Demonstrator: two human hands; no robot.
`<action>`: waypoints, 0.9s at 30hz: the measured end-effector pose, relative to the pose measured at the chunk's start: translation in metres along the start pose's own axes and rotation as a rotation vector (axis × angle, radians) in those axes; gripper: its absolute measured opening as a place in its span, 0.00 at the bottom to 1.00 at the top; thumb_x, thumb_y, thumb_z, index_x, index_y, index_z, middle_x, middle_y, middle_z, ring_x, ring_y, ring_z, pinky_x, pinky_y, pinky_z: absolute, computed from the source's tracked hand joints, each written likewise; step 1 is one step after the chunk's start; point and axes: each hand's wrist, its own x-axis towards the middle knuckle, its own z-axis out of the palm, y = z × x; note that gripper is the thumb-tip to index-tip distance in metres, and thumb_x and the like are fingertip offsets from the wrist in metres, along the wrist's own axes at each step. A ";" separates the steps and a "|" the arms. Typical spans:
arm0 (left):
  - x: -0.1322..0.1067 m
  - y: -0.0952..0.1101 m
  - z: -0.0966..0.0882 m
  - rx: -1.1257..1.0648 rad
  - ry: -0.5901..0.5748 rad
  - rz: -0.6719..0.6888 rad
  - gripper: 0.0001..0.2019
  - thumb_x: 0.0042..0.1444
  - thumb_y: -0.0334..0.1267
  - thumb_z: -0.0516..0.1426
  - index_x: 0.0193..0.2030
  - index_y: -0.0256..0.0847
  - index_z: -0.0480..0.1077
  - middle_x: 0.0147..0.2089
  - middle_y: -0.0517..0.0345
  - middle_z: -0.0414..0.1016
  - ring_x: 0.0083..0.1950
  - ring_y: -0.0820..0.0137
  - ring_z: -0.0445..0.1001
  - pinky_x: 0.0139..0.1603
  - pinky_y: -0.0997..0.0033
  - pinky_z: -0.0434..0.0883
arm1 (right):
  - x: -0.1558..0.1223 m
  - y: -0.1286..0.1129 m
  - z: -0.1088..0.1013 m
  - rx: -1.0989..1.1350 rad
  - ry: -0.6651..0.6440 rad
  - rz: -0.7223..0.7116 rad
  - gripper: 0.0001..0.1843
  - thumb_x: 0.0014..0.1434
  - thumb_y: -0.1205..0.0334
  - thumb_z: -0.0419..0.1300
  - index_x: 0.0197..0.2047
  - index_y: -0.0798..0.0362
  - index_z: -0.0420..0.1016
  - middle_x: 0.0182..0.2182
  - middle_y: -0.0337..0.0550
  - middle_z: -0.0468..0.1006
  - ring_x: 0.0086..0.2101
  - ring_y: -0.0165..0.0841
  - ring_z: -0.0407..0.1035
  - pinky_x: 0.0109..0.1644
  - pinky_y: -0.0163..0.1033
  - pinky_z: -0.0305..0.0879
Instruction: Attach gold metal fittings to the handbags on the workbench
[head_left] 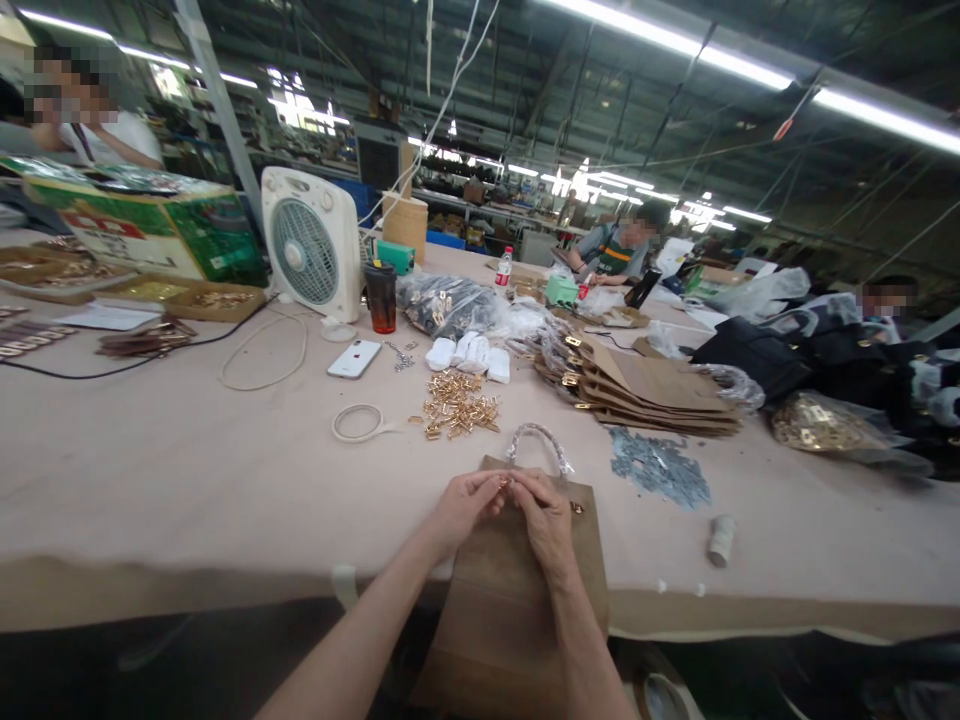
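A brown bag [502, 610] lies over the near table edge with its wrapped handle [538, 438] pointing away from me. My left hand [465, 505] and my right hand [546, 515] meet at the bag's top edge, fingers pinched together on a small metal piece I can barely make out. A small gold fitting [577, 507] sits on the bag just right of my right hand. A pile of gold clasps [456, 405] lies a short way beyond the bag.
A stack of brown bags [645, 395] and a patch of small grey parts [658, 468] lie to the right. A tape ring [358, 423], phone [354, 358], cup [382, 298] and fan [311, 243] stand at the left. A small roll [721, 540] lies near the edge. Other people sit at the far side.
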 end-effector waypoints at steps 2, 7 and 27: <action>0.000 0.002 0.000 0.002 -0.014 -0.019 0.24 0.57 0.55 0.67 0.52 0.37 0.82 0.33 0.57 0.75 0.30 0.78 0.65 0.33 0.78 0.63 | 0.000 -0.001 0.001 -0.025 -0.024 -0.029 0.11 0.67 0.59 0.64 0.50 0.42 0.86 0.40 0.43 0.79 0.42 0.36 0.73 0.46 0.41 0.70; 0.001 -0.001 -0.005 0.030 -0.030 -0.005 0.25 0.57 0.53 0.68 0.54 0.38 0.82 0.31 0.58 0.75 0.29 0.79 0.65 0.32 0.77 0.62 | -0.001 -0.010 0.003 -0.137 -0.057 -0.124 0.11 0.69 0.61 0.62 0.49 0.41 0.85 0.40 0.42 0.78 0.43 0.37 0.73 0.50 0.42 0.69; -0.002 0.001 0.004 0.129 0.181 0.132 0.26 0.47 0.48 0.74 0.50 0.36 0.83 0.46 0.47 0.86 0.47 0.60 0.83 0.56 0.57 0.78 | 0.002 -0.010 0.000 -0.013 -0.002 0.067 0.10 0.66 0.54 0.64 0.43 0.48 0.87 0.32 0.42 0.79 0.34 0.36 0.72 0.40 0.41 0.70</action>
